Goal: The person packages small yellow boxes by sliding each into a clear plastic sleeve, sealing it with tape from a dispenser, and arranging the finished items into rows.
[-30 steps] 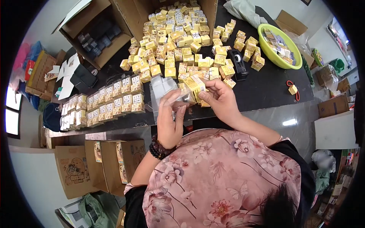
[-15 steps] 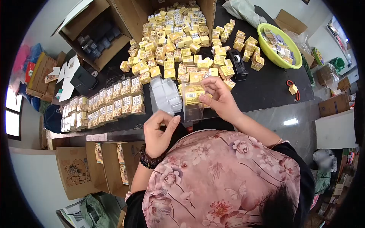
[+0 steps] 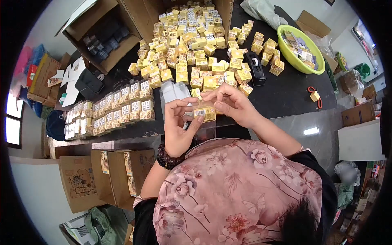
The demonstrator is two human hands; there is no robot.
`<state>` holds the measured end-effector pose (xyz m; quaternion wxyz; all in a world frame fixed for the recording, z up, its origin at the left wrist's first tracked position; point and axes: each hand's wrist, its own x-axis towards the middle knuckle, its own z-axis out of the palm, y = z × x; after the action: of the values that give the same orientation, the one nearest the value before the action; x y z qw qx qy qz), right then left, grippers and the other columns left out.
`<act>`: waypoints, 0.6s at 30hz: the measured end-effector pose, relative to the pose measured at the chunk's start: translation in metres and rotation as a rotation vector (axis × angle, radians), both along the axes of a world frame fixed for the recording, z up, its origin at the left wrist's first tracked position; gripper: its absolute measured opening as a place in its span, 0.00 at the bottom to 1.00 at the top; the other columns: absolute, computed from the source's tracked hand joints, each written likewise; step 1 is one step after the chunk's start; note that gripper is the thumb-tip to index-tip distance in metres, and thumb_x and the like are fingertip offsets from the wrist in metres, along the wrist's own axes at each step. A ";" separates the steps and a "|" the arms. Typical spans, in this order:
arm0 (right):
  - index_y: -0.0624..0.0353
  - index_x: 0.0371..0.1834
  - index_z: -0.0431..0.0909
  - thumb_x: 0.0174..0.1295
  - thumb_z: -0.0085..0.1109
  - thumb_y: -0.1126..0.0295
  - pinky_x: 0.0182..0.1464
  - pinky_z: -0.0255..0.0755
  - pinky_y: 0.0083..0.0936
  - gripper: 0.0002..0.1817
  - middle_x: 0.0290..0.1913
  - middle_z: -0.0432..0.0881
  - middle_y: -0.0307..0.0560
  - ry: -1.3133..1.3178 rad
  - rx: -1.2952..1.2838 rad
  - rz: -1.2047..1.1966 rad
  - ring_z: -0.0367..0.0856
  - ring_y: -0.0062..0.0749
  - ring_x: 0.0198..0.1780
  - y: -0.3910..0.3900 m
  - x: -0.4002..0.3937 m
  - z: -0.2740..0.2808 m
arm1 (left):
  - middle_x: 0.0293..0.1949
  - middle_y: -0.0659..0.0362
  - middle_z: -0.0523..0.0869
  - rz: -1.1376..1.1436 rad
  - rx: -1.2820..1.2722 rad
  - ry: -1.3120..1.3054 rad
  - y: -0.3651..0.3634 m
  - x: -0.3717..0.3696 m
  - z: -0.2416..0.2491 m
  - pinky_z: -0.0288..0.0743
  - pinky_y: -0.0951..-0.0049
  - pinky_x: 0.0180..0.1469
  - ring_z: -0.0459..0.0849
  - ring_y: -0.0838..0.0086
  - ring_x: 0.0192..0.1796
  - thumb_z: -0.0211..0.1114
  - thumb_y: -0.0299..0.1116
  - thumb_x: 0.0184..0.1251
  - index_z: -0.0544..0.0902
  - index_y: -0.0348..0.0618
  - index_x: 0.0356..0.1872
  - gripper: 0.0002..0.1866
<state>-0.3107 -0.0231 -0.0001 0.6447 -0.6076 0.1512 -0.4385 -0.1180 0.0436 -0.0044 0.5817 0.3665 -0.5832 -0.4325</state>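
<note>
A clear plastic case (image 3: 206, 131) with a small yellow box (image 3: 209, 115) inside it is held between my two hands, close to my chest. My left hand (image 3: 179, 127) grips the case's left side, thumb across its front and fingertips at its upper edge. My right hand (image 3: 234, 107) pinches the upper right of the case with bent fingers. Just left of the case, flat clear plastic pieces (image 3: 170, 93) lie on the black table, partly covered by my left hand. Loose yellow boxes (image 3: 210, 83) sit right behind my fingers.
Rows of packed clear cases (image 3: 122, 108) stand at left. A large carton (image 3: 143, 16) spills yellow boxes at the back; another carton (image 3: 116, 59) holds clear plastic. At right are a tape dispenser (image 3: 256, 71), a green basin (image 3: 302, 67) and red-handled scissors (image 3: 320, 100).
My left hand has moved up and right and taken hold of the clear case. The case with its yellow box has dropped slightly, and my right fingers have shifted to its upper edge.
</note>
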 end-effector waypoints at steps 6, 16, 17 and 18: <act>0.62 0.44 0.80 0.64 0.61 0.79 0.54 0.76 0.22 0.07 0.48 0.81 0.42 0.254 -0.103 -0.019 0.81 0.24 0.50 -0.003 0.003 0.022 | 0.57 0.51 0.77 0.037 -0.050 -0.129 0.000 -0.001 0.004 0.78 0.75 0.48 0.80 0.72 0.56 0.67 0.18 0.62 0.64 0.37 0.57 0.26; 0.65 0.47 0.83 0.65 0.58 0.78 0.56 0.73 0.27 0.09 0.49 0.81 0.46 0.391 -0.303 0.112 0.79 0.31 0.54 -0.013 -0.012 0.028 | 0.58 0.55 0.78 -0.027 -0.088 -0.372 0.001 0.013 0.012 0.77 0.74 0.49 0.80 0.73 0.53 0.66 0.21 0.64 0.74 0.38 0.56 0.19; 0.63 0.50 0.82 0.66 0.58 0.77 0.57 0.72 0.28 0.11 0.50 0.80 0.46 0.458 -0.405 0.136 0.78 0.33 0.55 -0.015 -0.012 0.030 | 0.58 0.55 0.78 -0.027 -0.089 -0.374 0.000 0.013 0.010 0.77 0.74 0.49 0.80 0.73 0.53 0.66 0.21 0.64 0.74 0.38 0.56 0.19; 0.63 0.50 0.82 0.66 0.58 0.77 0.57 0.72 0.28 0.11 0.50 0.80 0.46 0.456 -0.406 0.134 0.78 0.33 0.55 -0.020 -0.011 0.030 | 0.57 0.55 0.78 -0.019 0.024 -0.255 0.001 0.013 0.004 0.76 0.75 0.48 0.80 0.74 0.53 0.64 0.21 0.65 0.75 0.38 0.54 0.17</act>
<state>-0.3217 -0.0431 0.0301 0.4870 -0.8154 0.1610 -0.2684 -0.1054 0.0445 -0.0007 0.4943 0.4199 -0.6505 -0.3951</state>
